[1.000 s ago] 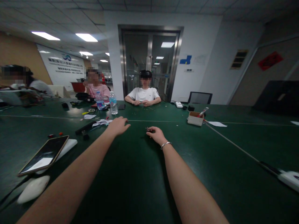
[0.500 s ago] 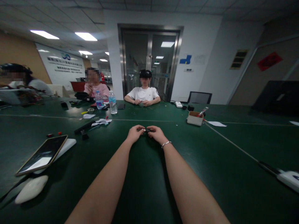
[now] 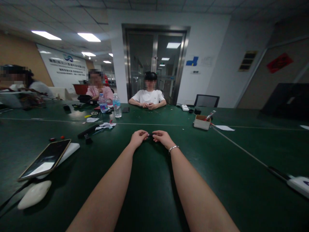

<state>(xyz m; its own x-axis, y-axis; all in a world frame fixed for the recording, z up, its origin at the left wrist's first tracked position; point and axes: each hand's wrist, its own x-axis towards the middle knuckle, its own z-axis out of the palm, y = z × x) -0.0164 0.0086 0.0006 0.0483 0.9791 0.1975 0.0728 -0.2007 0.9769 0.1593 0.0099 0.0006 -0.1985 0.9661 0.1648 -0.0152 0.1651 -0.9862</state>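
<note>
Both of my arms reach forward over the dark green table (image 3: 149, 193). My left hand (image 3: 139, 138) is closed in a pinch at one end of a small dark object (image 3: 151, 135) with a light bit at its left side. My right hand (image 3: 163, 138), below which a silver bracelet circles the wrist, pinches the other end. The object sits level between the fingertips, just over the table. Its kind is too small to make out, and the fingers hide its ends.
On the left lie a phone (image 3: 47, 159) on a white thing, a white mouse-shaped item (image 3: 35, 195) and black parts. Ahead stand water bottles (image 3: 117, 106) and a small box (image 3: 202, 122). A cable (image 3: 238, 146) runs right. Across sits a person (image 3: 148, 98); others are left.
My hands have moved slightly apart, the left one a little to the left, and more of the small dark object's middle shows. The person in pink has lowered a hand.
</note>
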